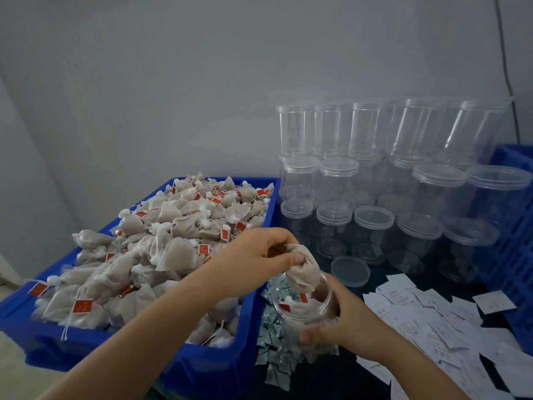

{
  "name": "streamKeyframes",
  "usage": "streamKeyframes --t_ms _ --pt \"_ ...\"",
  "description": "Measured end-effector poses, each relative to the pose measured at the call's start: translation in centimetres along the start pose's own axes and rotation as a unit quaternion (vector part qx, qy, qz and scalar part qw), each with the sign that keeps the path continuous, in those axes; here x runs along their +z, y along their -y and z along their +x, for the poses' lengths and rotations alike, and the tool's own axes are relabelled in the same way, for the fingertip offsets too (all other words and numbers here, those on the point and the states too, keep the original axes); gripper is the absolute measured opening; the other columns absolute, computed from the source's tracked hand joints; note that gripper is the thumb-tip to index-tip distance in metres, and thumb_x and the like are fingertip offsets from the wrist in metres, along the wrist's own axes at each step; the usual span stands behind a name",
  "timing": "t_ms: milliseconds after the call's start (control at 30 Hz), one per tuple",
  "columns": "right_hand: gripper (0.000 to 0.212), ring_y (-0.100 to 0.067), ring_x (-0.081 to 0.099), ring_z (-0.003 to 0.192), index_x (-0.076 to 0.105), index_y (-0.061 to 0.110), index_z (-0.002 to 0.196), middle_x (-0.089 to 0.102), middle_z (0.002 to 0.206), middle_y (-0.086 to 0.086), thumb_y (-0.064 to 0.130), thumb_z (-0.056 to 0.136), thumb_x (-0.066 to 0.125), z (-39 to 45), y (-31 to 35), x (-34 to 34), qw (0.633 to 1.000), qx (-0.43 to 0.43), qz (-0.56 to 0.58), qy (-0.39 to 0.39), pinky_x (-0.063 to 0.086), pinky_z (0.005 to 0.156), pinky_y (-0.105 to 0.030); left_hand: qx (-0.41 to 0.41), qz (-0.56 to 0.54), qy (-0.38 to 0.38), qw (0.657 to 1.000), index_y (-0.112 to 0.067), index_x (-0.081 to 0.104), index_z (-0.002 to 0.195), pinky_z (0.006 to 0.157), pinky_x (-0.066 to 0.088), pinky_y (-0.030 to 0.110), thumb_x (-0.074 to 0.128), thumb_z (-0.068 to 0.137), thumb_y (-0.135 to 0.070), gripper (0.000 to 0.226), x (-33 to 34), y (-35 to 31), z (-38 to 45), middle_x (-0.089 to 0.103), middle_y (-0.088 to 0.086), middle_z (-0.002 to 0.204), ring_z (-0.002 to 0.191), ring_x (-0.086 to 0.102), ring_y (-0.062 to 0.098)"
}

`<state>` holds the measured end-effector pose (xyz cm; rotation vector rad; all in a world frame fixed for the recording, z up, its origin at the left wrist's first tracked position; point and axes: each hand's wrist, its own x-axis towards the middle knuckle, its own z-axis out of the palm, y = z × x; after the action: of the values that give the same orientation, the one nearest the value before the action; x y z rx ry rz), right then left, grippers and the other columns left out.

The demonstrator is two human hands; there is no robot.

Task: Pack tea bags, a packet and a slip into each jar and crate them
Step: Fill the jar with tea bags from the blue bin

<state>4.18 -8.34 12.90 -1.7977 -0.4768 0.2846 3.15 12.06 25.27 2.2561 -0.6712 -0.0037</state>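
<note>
Head view is showing the left hand (256, 255) pinching a tea bag (302, 272) by its gathered neck, the soft tan pouch hanging with its long axis roughly upright, its lower end entering the mouth of an open clear jar (302, 307). Right hand (340, 321) is gripping that jar from the side, fingers curling round its wall and hiding its lower part; the jar is tilting slightly toward the camera, and bags with red tags are lying inside. A loose round lid (350, 271) is lying flat on the dark worktop (375, 284) just behind. Blue bin (216, 362) of heaped tea bags is sitting on the left. Silvery packets (274, 359) are lying under the jar, partly covered. White slips (427, 319), their print too blurred to read, are scattering rightward. Stacked lidded jars (375, 215) are standing behind, beside a blue crate (513, 255) cut off at the frame edge.
</note>
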Motion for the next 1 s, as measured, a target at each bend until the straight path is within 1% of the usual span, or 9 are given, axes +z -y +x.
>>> streamKeyframes --t_ms 133,300,400,533,700,767,833,900,1000 --pt "0.095 -0.011 0.063 0.118 0.048 0.040 0.135 0.063 0.129 0.010 0.026 0.055 0.097 -0.3 0.1 0.0 1.000 -0.011 0.029 0.004 0.054 0.093 -0.028 0.000 0.122 0.023 0.992 -0.027 0.061 0.089 0.069 0.049 0.017 0.060 0.090 -0.031 0.005 1.5 0.5 0.3 0.063 -0.008 0.080 0.070 0.057 0.002" --pt "0.096 -0.008 0.062 0.119 0.044 0.039 0.137 0.064 0.128 0.015 0.027 0.058 0.096 -0.6 0.5 -0.1 0.999 -0.019 0.035 0.010 0.053 0.090 -0.021 0.024 0.192 -0.005 0.981 -0.022 0.053 0.093 0.069 0.048 0.024 0.059 0.091 -0.026 0.008 3.2 0.8 0.4 0.054 -0.011 0.073 0.066 0.050 0.003" --pt "0.097 -0.008 0.062 0.119 0.043 0.042 0.137 0.063 0.129 0.016 0.029 0.057 0.096 -0.8 0.4 -0.1 0.999 -0.023 0.037 0.004 0.053 0.092 -0.024 0.035 0.233 -0.015 0.972 -0.019 0.054 0.099 0.075 0.050 0.032 0.057 0.092 -0.029 0.013 4.1 0.3 0.6 0.062 -0.003 0.085 0.077 0.056 0.011" --pt "0.096 -0.007 0.063 0.116 0.044 0.047 0.134 0.064 0.126 0.019 0.031 0.054 0.096 -1.0 0.5 -0.2 0.999 -0.028 0.029 -0.005 0.053 0.090 -0.020 0.062 0.301 0.004 0.951 -0.020 0.064 0.102 0.082 0.047 0.031 0.056 0.093 -0.030 0.017 4.9 -0.4 0.9 0.058 -0.004 0.101 0.095 0.053 0.011" --pt "0.093 -0.006 0.062 0.116 0.046 0.046 0.132 0.064 0.126 0.019 0.028 0.054 0.094 -1.6 0.4 -0.7 0.999 -0.029 0.030 -0.009 0.052 0.089 -0.020 0.064 0.243 0.096 0.963 -0.013 0.072 0.097 0.077 0.047 0.031 0.052 0.094 -0.020 0.022 5.6 -1.0 1.6 0.060 0.002 0.093 0.081 0.055 0.015" --pt "0.089 -0.005 0.063 0.114 0.049 0.045 0.129 0.065 0.123 0.018 0.025 0.054 0.092 -1.9 0.2 -0.8 0.999 -0.029 0.025 -0.010 0.052 0.087 -0.019 0.080 0.204 0.146 0.965 -0.012 0.071 0.094 0.074 0.045 0.027 0.049 0.094 -0.016 0.022 5.6 -1.0 1.8 0.062 -0.001 0.085 0.073 0.053 0.011" --pt "0.089 -0.006 0.065 0.111 0.049 0.039 0.131 0.066 0.121 0.017 0.018 0.055 0.091 -2.2 -0.2 -1.1 0.999 -0.024 0.033 -0.009 0.052 0.084 -0.016 0.082 0.180 0.182 0.963 -0.017 0.069 0.100 0.075 0.044 0.021 0.049 0.095 -0.018 0.021 5.6 -0.8 2.2 0.062 -0.009 0.086 0.072 0.052 0.004" --pt "0.090 -0.006 0.065 0.110 0.048 0.031 0.133 0.067 0.119 0.016 0.014 0.055 0.091 -2.6 -0.7 -1.5 0.999 -0.011 0.046 -0.009 0.052 0.083 -0.015 0.064 0.141 0.169 0.973 -0.023 0.067 0.107 0.076 0.043 0.012 0.052 0.096 -0.023 0.019 5.5 -0.3 2.9 0.061 -0.016 0.091 0.078 0.054 -0.003" --pt "0.091 -0.001 0.065 0.108 0.049 0.029 0.131 0.068 0.116 0.018 0.010 0.054 0.093 -3.3 -1.6 -2.2 0.998 0.009 0.056 -0.036 0.052 0.081 -0.013 0.013 0.073 0.048 0.996 -0.023 0.066 0.107 0.071 0.043 0.006 0.054 0.095 -0.024 0.016 5.6 0.9 4.5 0.061 -0.020 0.086 0.077 0.056 -0.009"
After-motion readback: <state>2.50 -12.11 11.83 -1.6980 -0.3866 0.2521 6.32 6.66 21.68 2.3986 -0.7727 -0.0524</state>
